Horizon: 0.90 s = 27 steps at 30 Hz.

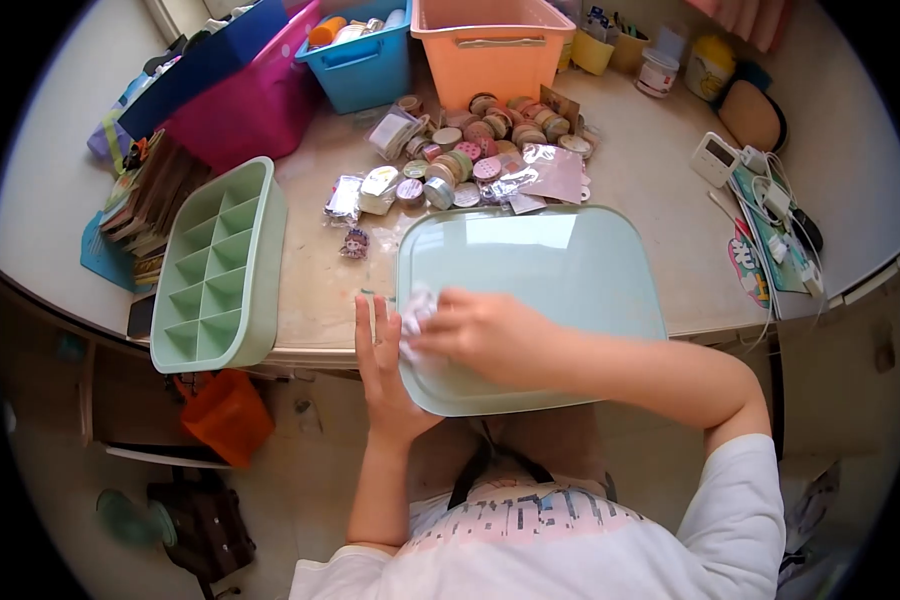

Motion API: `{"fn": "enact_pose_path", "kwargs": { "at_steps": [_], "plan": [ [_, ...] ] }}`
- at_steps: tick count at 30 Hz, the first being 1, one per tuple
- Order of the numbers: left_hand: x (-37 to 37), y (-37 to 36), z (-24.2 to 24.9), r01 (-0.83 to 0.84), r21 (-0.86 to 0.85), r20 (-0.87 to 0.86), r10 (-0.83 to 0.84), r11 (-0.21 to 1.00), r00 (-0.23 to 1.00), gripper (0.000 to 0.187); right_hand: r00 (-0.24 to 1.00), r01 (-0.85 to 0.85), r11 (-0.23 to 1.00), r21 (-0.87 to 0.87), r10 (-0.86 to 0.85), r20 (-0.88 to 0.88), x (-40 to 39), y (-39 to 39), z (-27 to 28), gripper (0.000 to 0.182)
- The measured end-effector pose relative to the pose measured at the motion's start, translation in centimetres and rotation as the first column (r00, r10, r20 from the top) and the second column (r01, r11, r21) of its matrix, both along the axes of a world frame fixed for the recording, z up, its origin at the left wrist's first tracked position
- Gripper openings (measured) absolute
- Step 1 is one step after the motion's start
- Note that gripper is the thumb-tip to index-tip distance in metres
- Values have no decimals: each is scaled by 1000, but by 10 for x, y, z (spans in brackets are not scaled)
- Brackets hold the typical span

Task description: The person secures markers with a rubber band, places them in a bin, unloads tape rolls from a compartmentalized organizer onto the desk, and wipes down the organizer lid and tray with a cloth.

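A pale green translucent lid (560, 270) lies at the front edge of the desk, partly over the edge. My right hand (490, 335) is closed on a crumpled white cloth or tissue (417, 318), pressed against the lid's left side and slightly blurred. At the lid's lower left edge is my left hand (385, 375), its fingers stretched out and pointing up; it steadies the rim from the side. To the left stands a light green divided box (270, 230) with rows of compartments that look bare.
Behind the lid lies a pile of tape rolls (485, 145) and small packets. Blue (370, 75), pink (240, 120) and orange (495, 60) bins stand at the back. A white device (715, 160) and cables are at the right, stacked books (160, 195) at the left.
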<state>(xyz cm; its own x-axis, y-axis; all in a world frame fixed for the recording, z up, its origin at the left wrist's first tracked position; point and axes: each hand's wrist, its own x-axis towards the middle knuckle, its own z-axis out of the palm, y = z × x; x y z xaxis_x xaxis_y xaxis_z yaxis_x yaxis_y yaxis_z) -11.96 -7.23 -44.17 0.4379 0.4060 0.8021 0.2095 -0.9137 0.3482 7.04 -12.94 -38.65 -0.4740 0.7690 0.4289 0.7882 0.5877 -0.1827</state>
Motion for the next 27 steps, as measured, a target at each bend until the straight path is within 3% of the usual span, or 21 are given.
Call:
{"fn": "enact_pose_path", "kwargs": {
  "at_steps": [2, 3, 6, 8, 9, 11, 14, 15, 16, 18, 19, 21, 22, 24, 25, 26, 27],
  "plan": [
    [2, -1, -1, 49, -43, 53, -46, 998, 998, 106, 973, 107, 962, 251, -153, 173, 21, 37, 1, 38],
    [3, -1, -1, 51, -52, 66, -47, 997, 997, 106, 964, 255, 964, 81, -260, 56, 34, 50, 0, 37],
    [1, -1, -2, 57, -64, 50, -54, 996, 997, 105, 945, 326, 941, 87, -328, 3, 30, 54, 2, 35],
    [-1, 1, -5, 66, -76, 64, -61, 995, 996, 103, 973, 218, 973, 79, -222, 57, 9, 28, 4, 37],
    [-2, 1, -5, 41, -51, 38, -40, 998, 999, 103, 994, 106, 989, 107, -103, -36, 0, 13, -1, 40],
    [-2, 1, -5, 20, -24, 21, -19, 1000, 1000, 102, 997, 10, 999, 32, -12, 81, -15, -32, 16, 44],
    [1, -3, -5, 100, -111, 61, -93, 989, 994, 102, 999, -41, 999, 36, 40, 18, -7, -73, 15, 35],
    [3, -7, 4, 149, -177, 156, -122, 973, 980, 76, 1000, 11, 999, -34, -12, -29, 2, -85, 17, 35],
    [-1, -4, 4, 157, -177, 158, -129, 972, 979, 76, 995, 61, 993, -105, -69, -73, 14, -99, 19, 35],
    [-13, 1, 0, 204, -159, 16, -204, 966, 979, 40, 948, 272, 952, -141, -290, -128, 38, -124, 36, 37],
    [-13, -9, 17, 182, -256, 96, -162, 949, 982, 17, 894, 414, 910, -33, -413, -171, 46, -136, 45, 36],
    [-25, -12, 40, 192, -149, 123, -174, 970, 977, 11, 805, 555, 826, 101, -502, -317, 70, -167, 63, 26],
    [-29, -16, 51, 198, -116, 166, -177, 973, 970, 6, 662, 636, 767, 83, -487, -569, 81, -185, 60, 24],
    [-25, -16, 67, 338, -88, 424, -272, 937, 864, 13, 330, 768, 637, 63, -309, -892, 101, -223, 49, 21],
    [-25, -16, 79, 403, -119, 469, -306, 908, 829, 15, 257, 807, 581, 110, -177, -950, 121, -237, 36, 21],
    [-24, -17, 92, 467, -147, 513, -337, 872, 790, 18, 258, 807, 580, 113, -174, -950, 134, -249, 28, 21],
    [-18, -14, 98, 479, -128, 600, -316, 868, 735, 20, 159, 779, 620, 89, -58, -986, 143, -261, 20, 21]
  ]
}}
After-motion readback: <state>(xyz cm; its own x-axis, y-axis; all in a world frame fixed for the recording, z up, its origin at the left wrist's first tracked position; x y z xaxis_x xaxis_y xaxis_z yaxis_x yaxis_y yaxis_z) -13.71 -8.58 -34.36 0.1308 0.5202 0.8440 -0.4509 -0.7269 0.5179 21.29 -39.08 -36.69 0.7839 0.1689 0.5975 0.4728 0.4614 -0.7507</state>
